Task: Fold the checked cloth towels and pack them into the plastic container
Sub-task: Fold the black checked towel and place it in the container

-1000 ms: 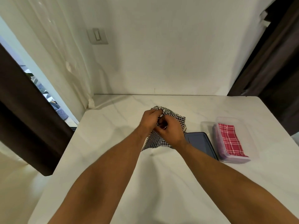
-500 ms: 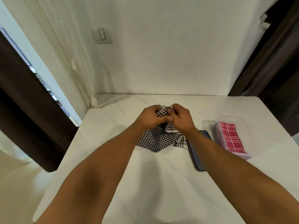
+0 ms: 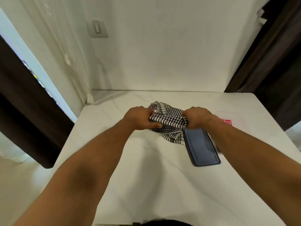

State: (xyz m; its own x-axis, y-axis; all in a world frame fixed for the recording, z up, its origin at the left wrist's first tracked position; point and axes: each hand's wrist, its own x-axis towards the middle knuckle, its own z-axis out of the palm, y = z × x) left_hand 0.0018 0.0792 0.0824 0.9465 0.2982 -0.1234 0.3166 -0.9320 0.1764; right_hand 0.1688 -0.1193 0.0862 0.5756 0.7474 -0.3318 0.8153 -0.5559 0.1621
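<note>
A black-and-white checked towel (image 3: 167,121) lies bunched on the white table (image 3: 146,168), lifted a little at its near edge. My left hand (image 3: 138,117) grips its left end and my right hand (image 3: 197,117) grips its right end, with the cloth stretched between them. A red checked towel (image 3: 227,122) shows as a small corner behind my right forearm; it lies in the clear plastic container, which is mostly hidden by that arm.
A dark blue container lid (image 3: 201,146) lies flat just below my right hand, partly over the towel's edge. White walls close the table at the back and left. Dark curtains (image 3: 276,70) hang at the right and the left.
My hands have moved apart, from together at the towel's middle to its two ends, pulling the cloth out between them. The view has shifted so my right arm hides the container.
</note>
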